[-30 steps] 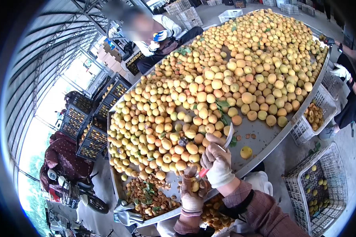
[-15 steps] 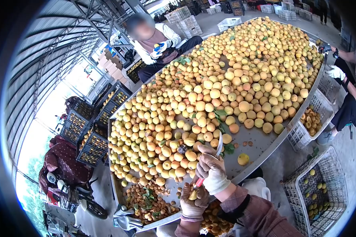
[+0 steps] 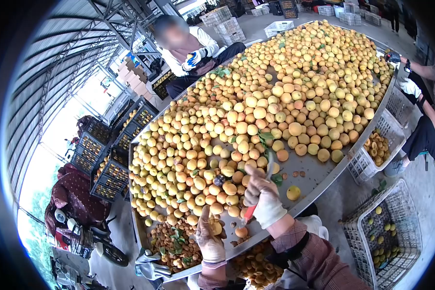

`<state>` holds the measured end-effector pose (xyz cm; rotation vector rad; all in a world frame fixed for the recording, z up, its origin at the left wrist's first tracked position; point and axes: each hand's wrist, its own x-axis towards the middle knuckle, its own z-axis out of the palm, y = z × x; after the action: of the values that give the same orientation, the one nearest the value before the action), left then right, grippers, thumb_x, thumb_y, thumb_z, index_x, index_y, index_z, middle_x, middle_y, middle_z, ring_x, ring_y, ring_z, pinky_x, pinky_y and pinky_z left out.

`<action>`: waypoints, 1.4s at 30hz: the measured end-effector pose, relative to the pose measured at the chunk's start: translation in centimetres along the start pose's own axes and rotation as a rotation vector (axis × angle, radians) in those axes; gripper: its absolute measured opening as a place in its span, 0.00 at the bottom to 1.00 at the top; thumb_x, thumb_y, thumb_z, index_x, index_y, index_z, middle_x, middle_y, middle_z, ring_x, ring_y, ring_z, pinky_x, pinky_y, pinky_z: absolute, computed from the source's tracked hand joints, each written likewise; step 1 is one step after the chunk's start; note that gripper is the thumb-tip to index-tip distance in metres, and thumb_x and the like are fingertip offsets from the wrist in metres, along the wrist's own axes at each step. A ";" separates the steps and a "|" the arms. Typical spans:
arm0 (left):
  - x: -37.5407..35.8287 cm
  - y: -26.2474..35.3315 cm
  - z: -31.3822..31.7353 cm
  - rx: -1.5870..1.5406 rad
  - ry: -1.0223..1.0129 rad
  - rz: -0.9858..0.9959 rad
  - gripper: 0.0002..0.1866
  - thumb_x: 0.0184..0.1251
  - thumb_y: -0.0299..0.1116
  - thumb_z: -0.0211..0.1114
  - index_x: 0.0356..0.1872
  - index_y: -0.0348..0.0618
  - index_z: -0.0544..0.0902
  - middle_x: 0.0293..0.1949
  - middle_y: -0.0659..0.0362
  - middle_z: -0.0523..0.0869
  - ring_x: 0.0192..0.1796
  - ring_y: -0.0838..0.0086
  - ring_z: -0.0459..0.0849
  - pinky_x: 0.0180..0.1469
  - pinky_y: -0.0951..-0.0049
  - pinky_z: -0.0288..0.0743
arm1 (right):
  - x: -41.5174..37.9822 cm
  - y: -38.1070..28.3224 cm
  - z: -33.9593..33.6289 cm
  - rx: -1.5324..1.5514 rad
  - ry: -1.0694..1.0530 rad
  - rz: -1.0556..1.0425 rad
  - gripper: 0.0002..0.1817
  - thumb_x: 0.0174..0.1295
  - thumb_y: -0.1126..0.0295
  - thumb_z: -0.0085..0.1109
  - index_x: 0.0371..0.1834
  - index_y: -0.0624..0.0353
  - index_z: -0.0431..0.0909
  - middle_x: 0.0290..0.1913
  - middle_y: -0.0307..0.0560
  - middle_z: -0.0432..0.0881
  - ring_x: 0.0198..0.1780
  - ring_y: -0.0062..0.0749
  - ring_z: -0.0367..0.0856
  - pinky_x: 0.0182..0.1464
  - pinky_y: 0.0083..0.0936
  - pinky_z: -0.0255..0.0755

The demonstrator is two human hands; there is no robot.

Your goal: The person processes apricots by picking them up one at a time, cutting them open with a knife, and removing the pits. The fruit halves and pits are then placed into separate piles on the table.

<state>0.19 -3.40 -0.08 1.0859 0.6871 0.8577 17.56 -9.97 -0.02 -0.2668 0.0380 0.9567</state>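
Low in the middle, my left hand (image 3: 211, 238), in a stained white glove, has its fingers round a piece of yellow fruit (image 3: 217, 227). To its right, my right hand (image 3: 265, 199), also gloved, grips a knife with a red handle (image 3: 250, 212); its curved blade points up. Both hands are over the near edge of a metal table (image 3: 319, 181) heaped with yellow-orange fruit (image 3: 256, 113). Small brown pieces (image 3: 174, 244) lie left of my left hand.
Grey gloves (image 3: 151, 267) lie at the near left corner. White crates (image 3: 384, 227) stand right, black crates (image 3: 112, 174) left. One person (image 3: 186, 53) sits across the table; another (image 3: 432, 104) is at the right edge. A parked motorbike (image 3: 89, 237) stands lower left.
My left hand has moved left, away from the knife, with the fruit piece. My hands are now farther apart. The view has shifted slightly.
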 end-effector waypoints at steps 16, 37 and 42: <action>0.5 1.7 0.6 1.131 -0.127 0.973 0.26 0.75 0.45 0.48 0.63 0.36 0.70 0.38 0.52 0.81 0.37 0.61 0.78 0.45 0.63 0.72 | -2.1 6.5 -1.1 -0.499 -0.248 0.430 0.14 0.62 0.69 0.60 0.48 0.63 0.79 0.36 0.36 0.81 0.35 0.17 0.76 0.40 0.15 0.72; 0.0 1.0 -5.0 -0.604 0.007 -0.295 0.27 0.72 0.51 0.52 0.63 0.41 0.67 0.47 0.50 0.82 0.43 0.61 0.84 0.41 0.59 0.82 | -1.8 2.6 2.3 -0.790 -0.230 0.305 0.27 0.60 0.75 0.60 0.64 0.64 0.69 0.46 0.45 0.80 0.35 0.19 0.78 0.29 0.14 0.74; -5.1 1.6 -3.8 0.272 -0.256 -0.202 0.21 0.69 0.40 0.56 0.53 0.31 0.77 0.48 0.49 0.82 0.45 0.64 0.84 0.48 0.70 0.78 | -0.7 -1.4 1.0 -0.468 -0.046 0.147 0.17 0.64 0.68 0.57 0.56 0.59 0.77 0.26 0.43 0.82 0.17 0.18 0.74 0.18 0.13 0.62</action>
<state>-5.95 -5.66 0.51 1.3177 0.6957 0.4494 18.20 -11.04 1.31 -0.6803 -0.2134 1.1108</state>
